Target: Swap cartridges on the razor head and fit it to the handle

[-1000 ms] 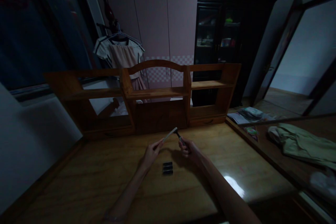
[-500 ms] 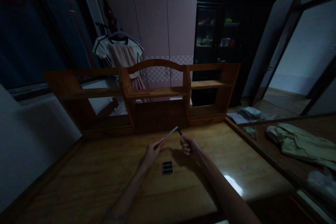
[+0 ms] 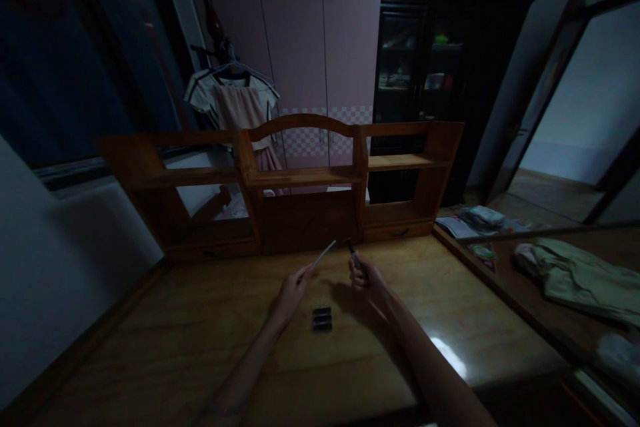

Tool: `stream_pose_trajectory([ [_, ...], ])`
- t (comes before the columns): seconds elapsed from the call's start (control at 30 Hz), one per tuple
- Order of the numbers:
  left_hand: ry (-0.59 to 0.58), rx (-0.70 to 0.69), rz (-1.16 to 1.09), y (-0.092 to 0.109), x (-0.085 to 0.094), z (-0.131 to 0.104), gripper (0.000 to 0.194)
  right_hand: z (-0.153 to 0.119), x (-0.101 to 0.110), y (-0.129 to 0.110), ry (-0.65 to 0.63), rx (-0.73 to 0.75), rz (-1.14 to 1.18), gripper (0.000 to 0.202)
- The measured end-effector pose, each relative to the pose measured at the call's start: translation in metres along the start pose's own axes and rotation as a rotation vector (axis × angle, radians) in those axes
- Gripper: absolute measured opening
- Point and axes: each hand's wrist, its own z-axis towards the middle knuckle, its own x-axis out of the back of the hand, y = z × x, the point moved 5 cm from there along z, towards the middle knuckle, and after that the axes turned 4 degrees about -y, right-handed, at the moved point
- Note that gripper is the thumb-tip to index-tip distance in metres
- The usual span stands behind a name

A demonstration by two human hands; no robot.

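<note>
My left hand is closed on the lower end of a thin, pale strip, which slants up and to the right. My right hand wraps around a slim tool with a dark, narrow tip; its kind is too dim to make out. A small gap separates the tool's tip from the strip's far end. Below and between both hands, a few small black bars lie in a short stack of rows on the wooden desk.
A wooden shelf unit stands along the desk's back edge. Beyond it are a pink wardrobe and hanging clothes. To the right, past the desk's raised edge, lie a pale green garment and some papers.
The tool's tip has come away from the strip's end, where the two met or nearly met before. The strip now looks thinner, as if turned. The whole view has shifted slightly.
</note>
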Motion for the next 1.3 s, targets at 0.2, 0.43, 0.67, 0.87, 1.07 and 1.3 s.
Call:
stream_pose_trajectory([
  [0.2, 0.086, 0.042, 0.016, 0.000, 0.008, -0.005, 0.048, -0.005, -0.002, -0.016, 0.120, 0.266, -0.263, 0.035],
  [0.43, 0.058, -0.099, 0.021, 0.015, 0.000, -0.003, 0.038, -0.005, -0.015, 0.008, -0.183, -0.099, 0.068, 0.031],
  [0.67, 0.168, -0.164, 0.099, 0.021, 0.014, -0.003, 0.038, -0.015, -0.027, 0.001, -0.327, -0.098, 0.329, 0.022],
  [0.87, 0.038, -0.213, 0.216, 0.029, -0.001, -0.009, 0.036, -0.018, -0.034, 0.005, -0.352, -0.148, 0.348, 0.020],
  [1.07, 0.143, -0.152, 0.316, 0.022, 0.003, -0.006, 0.037, -0.020, -0.036, 0.008, -0.367, -0.183, 0.319, 0.025],
  [1.3, 0.266, -0.183, 0.147, 0.031, 0.027, -0.010, 0.037, -0.022, -0.034, 0.002, -0.286, -0.120, 0.303, 0.031],
])
